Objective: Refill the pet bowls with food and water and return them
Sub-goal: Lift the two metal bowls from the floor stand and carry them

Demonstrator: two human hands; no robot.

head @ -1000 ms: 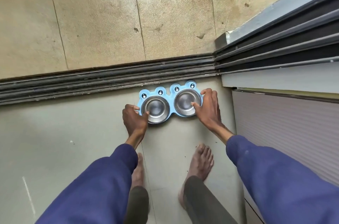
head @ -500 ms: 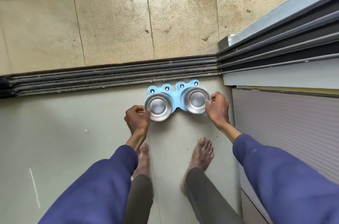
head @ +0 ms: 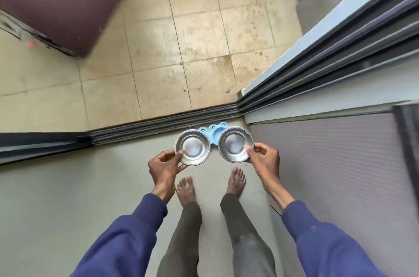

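Above blue holder [head: 214,134]: left hand [head: 164,166] pinches left steel bowl [head: 192,147]; right hand [head: 264,157] pinches right steel bowl [head: 235,144].

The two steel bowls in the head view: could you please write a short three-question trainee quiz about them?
1. True or false: both bowls sit in the blue holder.
2. The left bowl holds: A) water B) kibble C) nothing visible.
3. What part of the right bowl does the right hand pinch?

Key: 1. False; the left hand and the right hand hold them above it. 2. C. 3. The rim.
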